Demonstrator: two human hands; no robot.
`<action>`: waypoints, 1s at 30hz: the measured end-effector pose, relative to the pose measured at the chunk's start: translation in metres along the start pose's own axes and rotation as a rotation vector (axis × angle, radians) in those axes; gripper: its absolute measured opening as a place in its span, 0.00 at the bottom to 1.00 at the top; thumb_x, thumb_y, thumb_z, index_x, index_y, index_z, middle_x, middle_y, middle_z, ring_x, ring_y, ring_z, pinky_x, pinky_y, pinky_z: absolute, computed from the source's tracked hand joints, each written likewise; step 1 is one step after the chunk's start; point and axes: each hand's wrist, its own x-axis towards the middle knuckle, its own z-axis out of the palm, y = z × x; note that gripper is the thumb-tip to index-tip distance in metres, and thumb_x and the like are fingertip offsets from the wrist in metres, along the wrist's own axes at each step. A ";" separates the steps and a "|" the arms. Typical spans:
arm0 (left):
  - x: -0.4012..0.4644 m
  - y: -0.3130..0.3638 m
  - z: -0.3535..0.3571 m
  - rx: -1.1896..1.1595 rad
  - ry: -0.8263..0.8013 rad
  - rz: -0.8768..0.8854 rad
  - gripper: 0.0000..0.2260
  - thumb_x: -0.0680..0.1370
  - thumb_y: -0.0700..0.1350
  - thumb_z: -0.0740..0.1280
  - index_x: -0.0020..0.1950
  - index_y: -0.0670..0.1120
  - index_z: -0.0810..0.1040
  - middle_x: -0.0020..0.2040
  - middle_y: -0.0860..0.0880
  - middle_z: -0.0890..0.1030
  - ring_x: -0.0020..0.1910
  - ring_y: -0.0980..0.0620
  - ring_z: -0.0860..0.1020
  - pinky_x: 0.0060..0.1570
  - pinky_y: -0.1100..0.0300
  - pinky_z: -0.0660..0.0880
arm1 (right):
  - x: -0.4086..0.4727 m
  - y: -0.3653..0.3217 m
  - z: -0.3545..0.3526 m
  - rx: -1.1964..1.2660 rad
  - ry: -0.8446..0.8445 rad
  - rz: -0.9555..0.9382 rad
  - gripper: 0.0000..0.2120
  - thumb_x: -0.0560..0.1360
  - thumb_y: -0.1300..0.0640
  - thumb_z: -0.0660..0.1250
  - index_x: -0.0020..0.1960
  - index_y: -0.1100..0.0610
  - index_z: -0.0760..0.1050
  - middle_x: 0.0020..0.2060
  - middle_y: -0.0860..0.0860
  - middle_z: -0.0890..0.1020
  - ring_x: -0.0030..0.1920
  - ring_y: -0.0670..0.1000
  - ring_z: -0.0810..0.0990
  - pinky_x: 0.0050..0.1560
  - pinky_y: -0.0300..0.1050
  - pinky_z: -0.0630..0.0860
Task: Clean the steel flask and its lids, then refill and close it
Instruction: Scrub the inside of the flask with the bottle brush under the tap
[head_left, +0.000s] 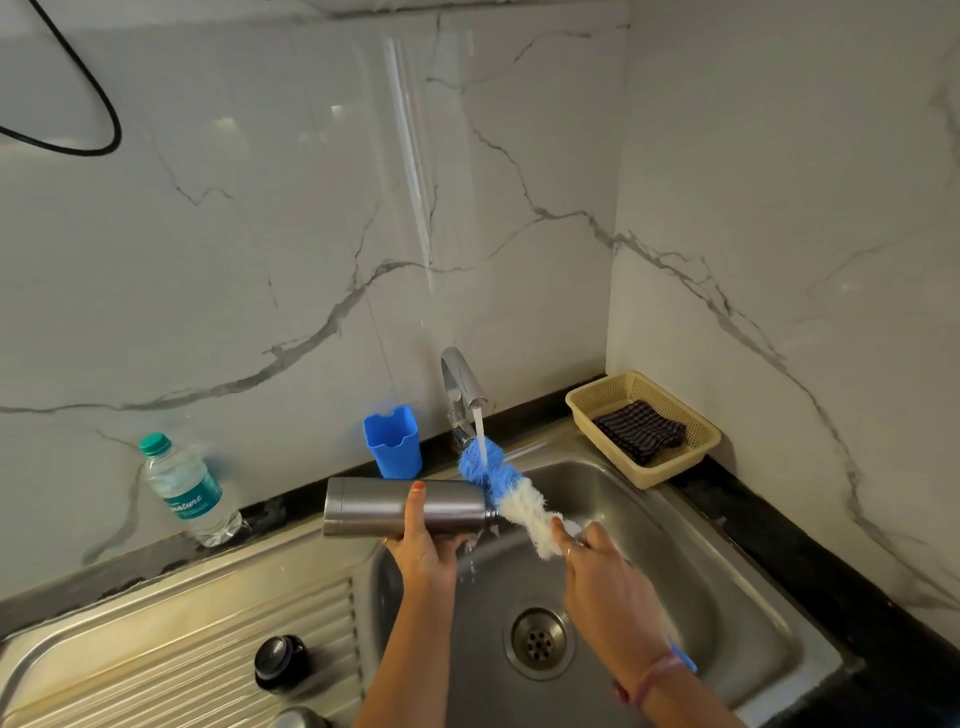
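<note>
Over the sink basin, just below the tap, my left hand grips the steel flask round its middle, lying level with its mouth turned toward the tap's stream. My right hand is clamped on the handle of the bottle brush, whose blue tip sits under the running water, touching the flask's mouth but outside it. I judge this is wetting or rinsing the brush: to do it well I would turn the bristles in the stream, then line the brush up with the neck and push straight in, keeping the flask tilted over the basin so water drains. Counting outward from the sink: one flask, one brush, one dark lid on the drainboard to its left, and a rounded steel edge at the bottom of view that may be a second lid, I cannot tell; one blue holder behind the sink, one plastic water bottle further left, one basket to the right holding one folded cloth.
</note>
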 end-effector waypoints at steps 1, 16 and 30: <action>-0.001 0.000 0.000 0.005 -0.001 0.000 0.36 0.74 0.41 0.74 0.76 0.53 0.59 0.63 0.45 0.75 0.58 0.41 0.76 0.60 0.28 0.71 | 0.004 0.000 0.001 -0.008 -0.004 0.002 0.26 0.81 0.60 0.55 0.76 0.45 0.56 0.57 0.44 0.67 0.33 0.44 0.72 0.26 0.32 0.64; -0.002 0.005 -0.002 -0.008 -0.110 -0.035 0.36 0.67 0.43 0.74 0.73 0.53 0.62 0.68 0.41 0.72 0.66 0.35 0.72 0.59 0.26 0.69 | 0.011 0.010 0.003 -0.020 0.020 0.001 0.25 0.81 0.57 0.56 0.76 0.44 0.56 0.57 0.43 0.67 0.31 0.42 0.70 0.27 0.31 0.66; 0.004 0.001 -0.002 0.001 -0.019 -0.019 0.33 0.73 0.44 0.74 0.74 0.48 0.62 0.65 0.42 0.75 0.58 0.40 0.77 0.60 0.31 0.72 | 0.005 0.010 -0.005 -0.003 0.045 0.001 0.24 0.82 0.57 0.55 0.76 0.42 0.57 0.52 0.41 0.65 0.28 0.43 0.69 0.27 0.31 0.67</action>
